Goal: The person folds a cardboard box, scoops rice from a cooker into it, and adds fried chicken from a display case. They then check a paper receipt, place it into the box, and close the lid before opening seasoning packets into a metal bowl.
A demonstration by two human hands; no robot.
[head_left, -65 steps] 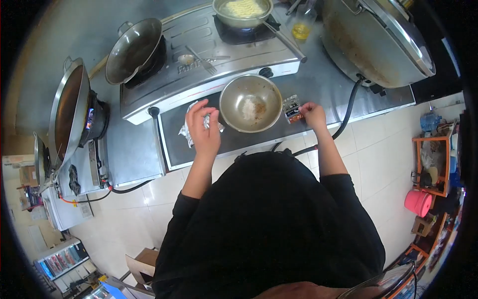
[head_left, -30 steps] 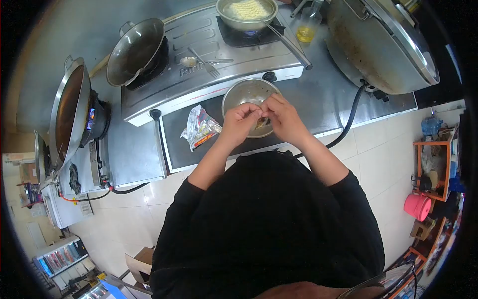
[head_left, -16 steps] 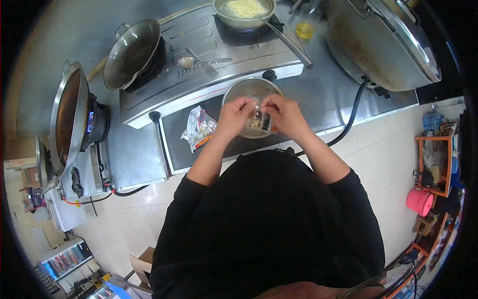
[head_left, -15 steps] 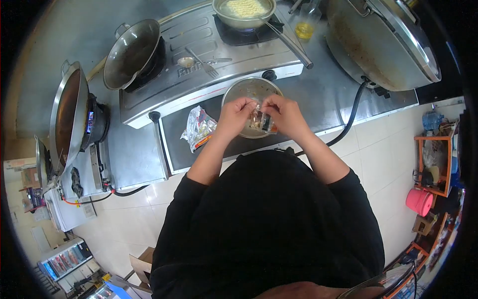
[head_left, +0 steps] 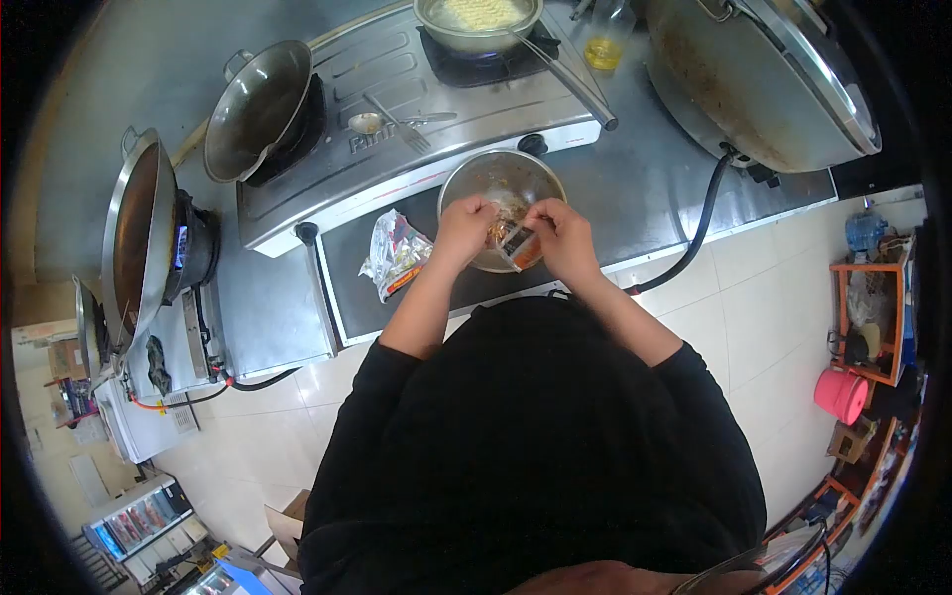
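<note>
A small clear seasoning sachet (head_left: 517, 241) with dark and orange-red contents hangs between my hands, over a round metal bowl (head_left: 458, 178). My left hand (head_left: 464, 234) is closed, pinching at the sachet's left side. From the right, my right hand (head_left: 565, 241) pinches the sachet's upper edge with thumb and forefinger. Bits of food or seasoning show inside the bowl, partly hidden behind my fingers. Beside my left forearm lies a crumpled silver food wrapper (head_left: 397, 253) on the metal counter.
On the gas stove (head_left: 347, 174), noodles (head_left: 484, 14) sit in a pan (head_left: 476, 40) over a flame, tongs resting on its rim. A spoon (head_left: 366, 123) and fork (head_left: 405, 129) lie nearby. Woks (head_left: 260, 109) stand left; a large pot (head_left: 734, 89) and hose (head_left: 706, 223) are right.
My hands have shifted slightly apart, with the right fingers moving up a little. The sachet has tilted, and its orange-red part shows more. The camera view has moved slightly.
</note>
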